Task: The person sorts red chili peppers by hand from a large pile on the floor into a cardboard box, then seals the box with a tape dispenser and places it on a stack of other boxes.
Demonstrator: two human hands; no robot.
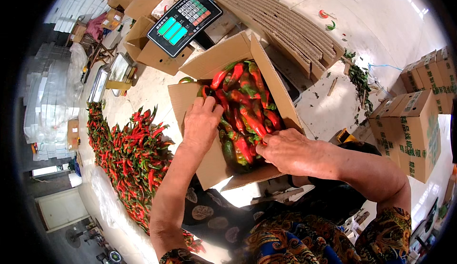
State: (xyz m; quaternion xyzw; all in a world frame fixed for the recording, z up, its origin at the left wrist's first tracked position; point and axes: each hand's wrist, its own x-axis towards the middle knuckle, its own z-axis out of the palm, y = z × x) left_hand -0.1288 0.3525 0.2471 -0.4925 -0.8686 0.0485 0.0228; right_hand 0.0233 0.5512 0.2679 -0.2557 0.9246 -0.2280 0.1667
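An open cardboard box (264, 64) full of red and green peppers (245, 85) stands in front of me, its flaps folded outward. My left hand (202, 121) reaches over the box's left side, its fingers curled around a red pepper (204, 91) at the edge of the filling. Over the near right part of the box, my right hand (288, 152) has its fingers closed at the lower end of a long red pepper (253, 122). My palms face down, so the fingertips are partly hidden.
A weighing scale's display (184, 22) stands just beyond the box. Folded cardboard sheets (281, 25) lie stacked behind it. A large heap of peppers (135, 161) covers the floor at left. Closed printed boxes (407, 135) stand at right, with leaf scraps (360, 85) nearby.
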